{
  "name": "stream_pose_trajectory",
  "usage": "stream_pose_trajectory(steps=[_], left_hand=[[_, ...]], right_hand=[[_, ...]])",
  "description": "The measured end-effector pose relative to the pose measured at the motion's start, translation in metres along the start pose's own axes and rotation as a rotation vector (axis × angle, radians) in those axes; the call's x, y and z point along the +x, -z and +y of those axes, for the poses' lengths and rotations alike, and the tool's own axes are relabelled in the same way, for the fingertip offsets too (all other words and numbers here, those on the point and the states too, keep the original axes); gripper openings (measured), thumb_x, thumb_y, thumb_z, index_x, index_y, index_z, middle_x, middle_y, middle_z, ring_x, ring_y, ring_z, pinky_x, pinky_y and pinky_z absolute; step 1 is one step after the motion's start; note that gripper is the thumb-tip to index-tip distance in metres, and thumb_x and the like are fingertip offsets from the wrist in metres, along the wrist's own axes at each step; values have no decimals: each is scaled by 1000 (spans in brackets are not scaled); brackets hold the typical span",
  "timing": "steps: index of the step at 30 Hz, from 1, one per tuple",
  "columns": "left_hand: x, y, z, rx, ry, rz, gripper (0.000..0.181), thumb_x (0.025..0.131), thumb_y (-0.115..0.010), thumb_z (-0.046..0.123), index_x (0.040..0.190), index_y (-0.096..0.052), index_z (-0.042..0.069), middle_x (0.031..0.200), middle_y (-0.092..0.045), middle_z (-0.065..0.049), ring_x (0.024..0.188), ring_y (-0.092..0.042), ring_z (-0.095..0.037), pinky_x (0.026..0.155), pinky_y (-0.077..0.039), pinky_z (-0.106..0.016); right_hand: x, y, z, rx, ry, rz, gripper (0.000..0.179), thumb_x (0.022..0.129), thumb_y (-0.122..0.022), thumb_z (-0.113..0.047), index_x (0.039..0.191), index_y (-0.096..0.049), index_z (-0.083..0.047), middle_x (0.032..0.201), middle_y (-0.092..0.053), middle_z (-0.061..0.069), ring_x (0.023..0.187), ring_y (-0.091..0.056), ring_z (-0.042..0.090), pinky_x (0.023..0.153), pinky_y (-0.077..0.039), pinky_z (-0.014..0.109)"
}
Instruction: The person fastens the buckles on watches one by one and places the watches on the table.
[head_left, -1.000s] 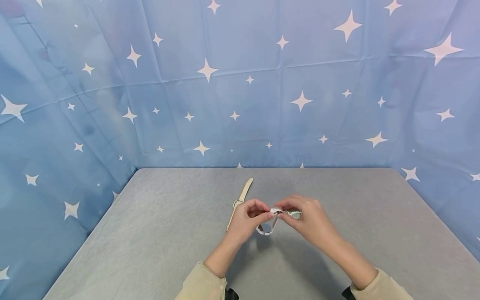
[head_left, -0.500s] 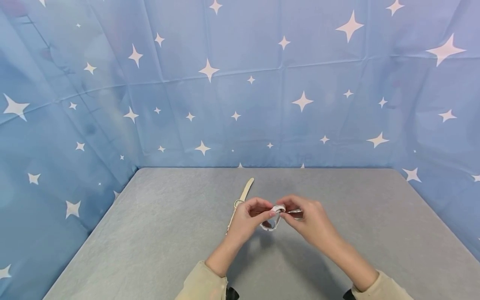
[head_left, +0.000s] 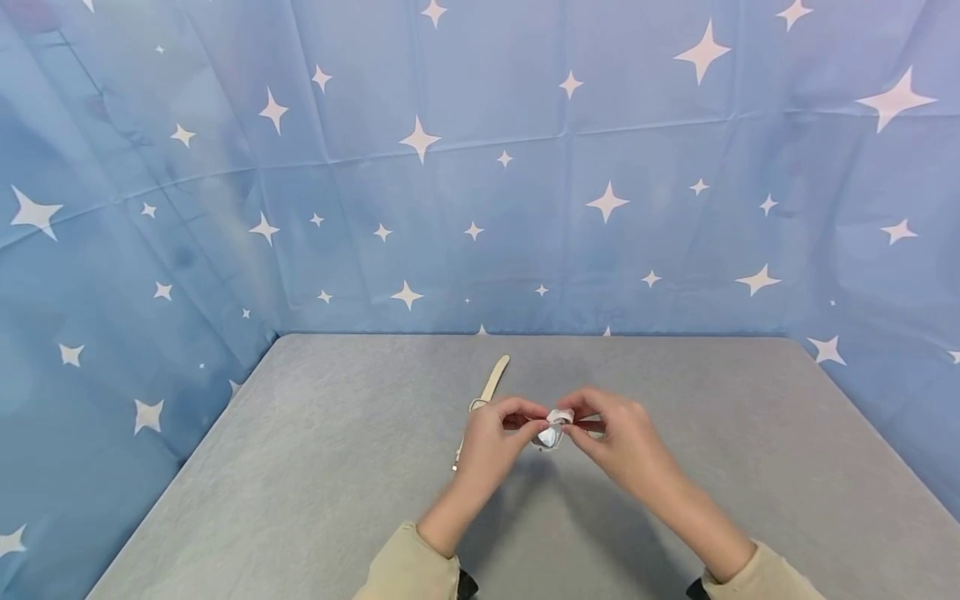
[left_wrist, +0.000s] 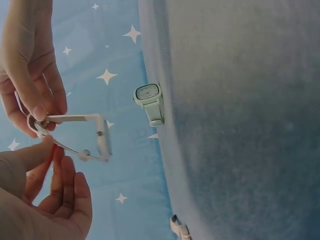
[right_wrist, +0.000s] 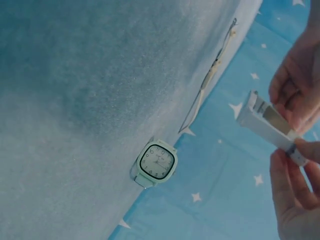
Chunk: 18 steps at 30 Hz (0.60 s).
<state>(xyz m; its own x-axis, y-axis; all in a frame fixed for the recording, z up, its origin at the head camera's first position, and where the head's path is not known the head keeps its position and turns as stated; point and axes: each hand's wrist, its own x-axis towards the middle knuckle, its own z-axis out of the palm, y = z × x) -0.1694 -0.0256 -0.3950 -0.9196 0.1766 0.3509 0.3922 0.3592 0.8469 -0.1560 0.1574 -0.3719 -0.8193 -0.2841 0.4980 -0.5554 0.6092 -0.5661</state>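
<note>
Between the two hands hangs a white wristwatch, its strap bent into a loop above the table. My left hand pinches one strap end between thumb and fingers. From the other side, my right hand pinches the strap where the ends meet. In the left wrist view, the watch case hangs at the loop's far end, seen edge-on. Fingertips partly cover the strap ends there. The right wrist view shows the white strap running from the case to both hands.
A mint-green square-faced watch rests on the table just beyond my right hand, which mostly hides it in the head view. Beyond my left hand lies a cream-strapped watch, stretched out lengthwise. A blue star-patterned curtain stands behind the grey table.
The white watch's loop has tilted up and shifted slightly right, its case now closer to the fingers. Both hands keep their pinch on the strap. The mint-green watch has become more hidden.
</note>
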Motion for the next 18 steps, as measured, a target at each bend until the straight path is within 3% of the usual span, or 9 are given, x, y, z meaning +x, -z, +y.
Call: stream_pose_trajectory(steps=[6, 8, 12, 15, 18], left_hand=[[0, 1, 5, 33, 31, -12, 9, 88, -76, 13, 96, -78, 11, 90, -77, -4, 78, -70, -11, 71, -55, -17], [0, 1, 4, -36, 62, -31, 10, 89, -75, 12, 97, -78, 9, 91, -77, -7, 80, -71, -17, 71, -55, -18], [2, 4, 0, -264, 182, -88, 13, 90, -72, 10, 100, -76, 2, 95, -74, -18, 83, -71, -25, 73, -57, -20], [2, 6, -2, -372, 260, -117, 16, 91, -71, 9, 102, -73, -3, 97, -71, -21, 81, -69, -18, 76, -59, -23], [3, 7, -3, -402, 290, -137, 18, 91, -70, 7, 103, -70, -6, 96, -70, -19, 79, -65, -7, 77, -60, -25]], right_hand=[[-1, -3, -1, -28, 22, 15, 27, 76, -81, 6, 93, -69, -12, 91, -72, -1, 83, -74, 15, 72, -60, 21], [-1, -3, -1, -29, 38, 24, 28, 75, -81, 7, 92, -69, -12, 91, -72, -1, 83, -74, 15, 72, -60, 22], [-1, -3, -1, -23, 43, 25, 29, 74, -81, 8, 91, -69, -12, 90, -72, -2, 83, -74, 15, 71, -60, 22], [-1, -3, -2, -24, 43, 9, 28, 75, -81, 8, 91, -69, -12, 91, -72, -2, 84, -74, 15, 72, -60, 22], [-1, -3, -3, -31, 37, -10, 28, 76, -80, 7, 93, -68, -12, 92, -71, -2, 86, -73, 15, 74, -60, 21]])
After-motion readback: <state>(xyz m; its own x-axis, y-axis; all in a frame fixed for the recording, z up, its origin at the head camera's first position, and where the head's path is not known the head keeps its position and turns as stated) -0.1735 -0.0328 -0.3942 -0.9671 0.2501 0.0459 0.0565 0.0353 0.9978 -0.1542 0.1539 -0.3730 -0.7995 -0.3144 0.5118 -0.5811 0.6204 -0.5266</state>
